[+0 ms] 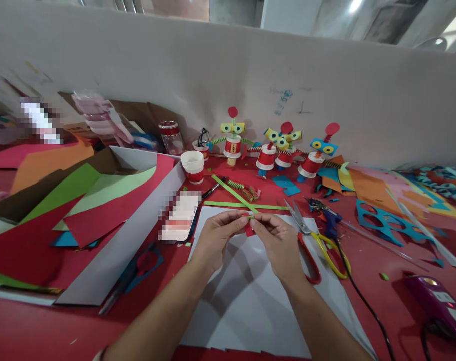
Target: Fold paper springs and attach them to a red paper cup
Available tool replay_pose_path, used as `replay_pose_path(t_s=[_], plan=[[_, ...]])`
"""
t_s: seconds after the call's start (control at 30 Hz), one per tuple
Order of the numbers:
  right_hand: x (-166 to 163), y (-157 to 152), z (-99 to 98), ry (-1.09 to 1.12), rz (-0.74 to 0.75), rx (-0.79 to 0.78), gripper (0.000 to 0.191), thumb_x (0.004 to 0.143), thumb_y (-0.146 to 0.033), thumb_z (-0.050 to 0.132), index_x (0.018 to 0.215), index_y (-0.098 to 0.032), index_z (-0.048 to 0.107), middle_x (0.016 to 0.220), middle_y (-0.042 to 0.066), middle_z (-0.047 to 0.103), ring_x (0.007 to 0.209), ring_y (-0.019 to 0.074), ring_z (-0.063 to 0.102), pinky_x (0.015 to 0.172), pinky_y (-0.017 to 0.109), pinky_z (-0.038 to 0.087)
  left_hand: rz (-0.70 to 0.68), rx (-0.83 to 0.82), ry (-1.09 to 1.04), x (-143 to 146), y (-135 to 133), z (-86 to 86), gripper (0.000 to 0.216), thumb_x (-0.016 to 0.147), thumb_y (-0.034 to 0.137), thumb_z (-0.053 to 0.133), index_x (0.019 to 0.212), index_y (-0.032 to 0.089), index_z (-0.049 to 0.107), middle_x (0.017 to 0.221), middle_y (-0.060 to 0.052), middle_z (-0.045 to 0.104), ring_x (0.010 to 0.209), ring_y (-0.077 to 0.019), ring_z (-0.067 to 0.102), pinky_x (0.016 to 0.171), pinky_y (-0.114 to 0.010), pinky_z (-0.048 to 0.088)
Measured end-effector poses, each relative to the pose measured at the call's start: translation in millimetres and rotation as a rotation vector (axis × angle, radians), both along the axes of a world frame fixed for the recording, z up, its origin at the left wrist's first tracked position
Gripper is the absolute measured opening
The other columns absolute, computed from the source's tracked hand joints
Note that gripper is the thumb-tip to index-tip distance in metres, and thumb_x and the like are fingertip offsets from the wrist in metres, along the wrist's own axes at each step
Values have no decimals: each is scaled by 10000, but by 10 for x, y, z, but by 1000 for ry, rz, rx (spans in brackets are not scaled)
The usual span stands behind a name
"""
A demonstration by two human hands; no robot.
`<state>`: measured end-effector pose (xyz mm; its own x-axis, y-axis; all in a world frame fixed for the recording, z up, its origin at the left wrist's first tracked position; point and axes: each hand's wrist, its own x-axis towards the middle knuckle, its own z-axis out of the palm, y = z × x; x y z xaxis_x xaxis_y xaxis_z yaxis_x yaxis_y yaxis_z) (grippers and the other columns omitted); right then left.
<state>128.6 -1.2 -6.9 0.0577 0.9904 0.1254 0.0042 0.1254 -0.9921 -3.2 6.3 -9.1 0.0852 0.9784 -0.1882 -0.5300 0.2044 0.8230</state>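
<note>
Both hands meet over a white sheet [250, 306] at the middle of the red table. My left hand [218, 233] is closed, its thumb and forefinger pinching a small red and green paper piece [249, 228]. My right hand [275, 238] pinches the same piece from the other side. Just beyond the fingertips, two green paper strips [231, 193] lie crossed. Scissors [306, 230] with one red and one yellow handle rest open beside my right hand. Left of my left hand lies a phone [181, 218].
Paper-cup robot figures [266, 158] stand along the back wall. Stacked paper cups [193, 165] and a lidded jar [171, 138] are at back left. A box of coloured paper [81, 271] fills the left. A blue glue gun [330, 220], its cord and a purple device [436, 303] lie right.
</note>
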Motion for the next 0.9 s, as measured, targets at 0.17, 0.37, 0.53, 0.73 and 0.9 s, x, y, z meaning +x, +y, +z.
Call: replay_pose_path(t_s=[0.17,0.37,0.53,0.73,0.9], plan=[[-24,-15,-7,-25,18,18,112,761,-286,669,824,-200,702,747,8,697,672,145,628,645,273,515,45,-20,5,21,-6,-65,220,573,236,822,756,151,734,710,-17,670,617,-99,563,658,-254,436],[-40,-30,-17,-172,-6,63,97,781,-274,641,812,-193,684,755,21,690,667,151,622,630,271,499,77,38,99,33,-3,-88,136,625,208,759,747,155,725,677,1,648,584,-89,533,650,-249,425],[-60,-27,-42,-152,17,36,107,781,-278,636,818,-182,662,761,30,685,671,154,620,637,276,494,86,85,143,36,-11,-98,66,676,190,707,735,162,714,613,15,613,549,-91,506,623,-254,414],[-60,-22,-60,-91,19,24,129,785,-306,641,829,-185,654,759,21,669,674,148,601,637,270,480,40,72,123,-15,10,-69,107,647,205,747,734,150,720,641,-1,634,603,-100,535,641,-244,429],[-35,14,-55,14,16,-61,137,760,-321,666,799,-190,673,652,-19,614,587,116,526,550,234,430,-66,-68,47,-77,44,-7,231,590,220,820,787,135,735,730,-29,681,630,-95,566,670,-245,459]])
